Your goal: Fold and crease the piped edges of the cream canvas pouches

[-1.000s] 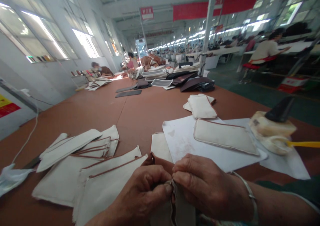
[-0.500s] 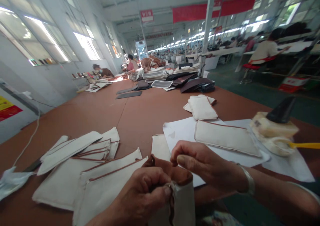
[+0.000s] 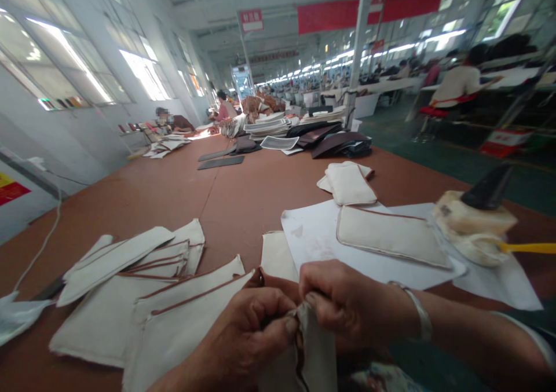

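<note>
Low in the middle of the head view, a cream fabric piece with brown edging (image 3: 319,345) hangs at the front of the table. My left hand (image 3: 249,328) pinches its top edge between thumb and fingers. Right beside it, my right hand (image 3: 347,299) is closed on the same edge, its thumb pressed against the fingers. A brown flap shows behind the two hands, partly covered by them. To the left of my left hand lie flat cream pieces with brown edging (image 3: 186,322), overlapping one another.
More cream pieces (image 3: 117,262) are piled at left. White paper sheets (image 3: 313,235) lie at right under a cream piece (image 3: 391,235). Beyond stands a yellowish container with a black cone (image 3: 489,189) and yellow handle. Dark stacked pieces (image 3: 339,143) sit farther back; people work in the distance.
My right hand has come down and left onto the fabric piece's top edge and closed there, covering part of the brown flap. My left hand keeps its pinch.
</note>
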A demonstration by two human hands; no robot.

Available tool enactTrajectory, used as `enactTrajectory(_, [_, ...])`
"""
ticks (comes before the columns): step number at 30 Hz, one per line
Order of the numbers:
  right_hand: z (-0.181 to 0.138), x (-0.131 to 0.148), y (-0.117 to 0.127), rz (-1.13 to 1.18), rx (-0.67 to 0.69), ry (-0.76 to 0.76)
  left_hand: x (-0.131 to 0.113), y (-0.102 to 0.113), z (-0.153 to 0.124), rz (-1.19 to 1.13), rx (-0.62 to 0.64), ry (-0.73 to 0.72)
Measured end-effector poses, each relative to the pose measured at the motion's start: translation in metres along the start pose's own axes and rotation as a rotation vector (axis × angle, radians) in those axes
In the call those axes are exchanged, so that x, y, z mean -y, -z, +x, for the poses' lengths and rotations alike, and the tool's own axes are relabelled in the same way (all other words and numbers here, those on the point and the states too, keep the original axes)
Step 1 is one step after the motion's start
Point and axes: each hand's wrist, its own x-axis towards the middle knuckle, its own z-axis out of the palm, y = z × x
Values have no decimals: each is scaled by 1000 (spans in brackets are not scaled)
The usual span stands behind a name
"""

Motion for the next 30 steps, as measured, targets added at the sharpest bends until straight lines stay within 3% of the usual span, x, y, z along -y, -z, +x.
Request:
enactTrajectory(2, [3, -6, 4, 296, 13, -156, -1, -1, 0, -10, -26, 45])
enactTrajectory(4, [3, -7, 8, 401, 8, -184, -2, -1, 0, 1, -45, 62])
enactTrajectory(9, [-5, 11, 6, 102, -34, -114, -9, -5, 1, 35, -118, 39])
enactTrajectory(15, [-6, 20, -10, 94, -39, -162, -13, -11, -1, 139, -220, -143])
enactTrajectory(19, [-4, 15, -18, 45, -145, -153, -11, -10, -1, 175, -216, -199])
enactTrajectory(26, [-4, 12, -27, 223, -195, -218, -7, -13, 1, 195, -248, -31])
enactTrajectory(30, [-9, 9, -28, 246, -209, -81, -2, -14, 2, 108, -227, 50])
